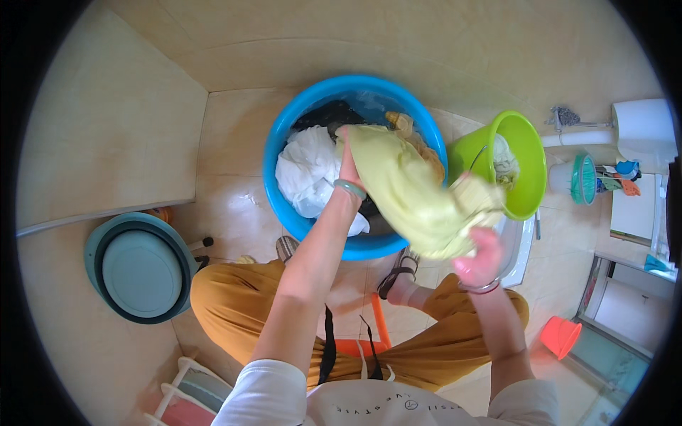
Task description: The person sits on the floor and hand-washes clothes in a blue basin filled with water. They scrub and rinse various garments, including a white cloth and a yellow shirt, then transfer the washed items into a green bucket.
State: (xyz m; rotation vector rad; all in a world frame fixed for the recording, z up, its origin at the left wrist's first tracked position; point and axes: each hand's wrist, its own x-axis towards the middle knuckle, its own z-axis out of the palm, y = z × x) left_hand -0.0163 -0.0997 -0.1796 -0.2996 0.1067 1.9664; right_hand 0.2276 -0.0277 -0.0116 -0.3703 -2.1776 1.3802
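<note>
A wet-looking pale yellow garment [408,188] stretches between my two hands, above the right side of a big blue tub [278,213]. My left hand [348,160] grips its upper left end, the fingers partly hidden by the cloth. At its lower right end, beyond the tub's rim, my right hand [483,257] is closed on the fabric and slightly blurred. Inside the tub lie a white cloth [307,170], a dark cloth [330,117] and a tan-brown cloth [419,138]. Just right of the tub, a tilted lime-green bucket [531,170] holds a pale cloth [504,162].
Grey-green basins [142,273] lean at the left wall. An orange-red bucket [560,336] stands at the lower right. Behind the green bucket are a white pipe [579,138] and a small bin with a teal liner [584,179]. A white rack [174,387] is at the lower left.
</note>
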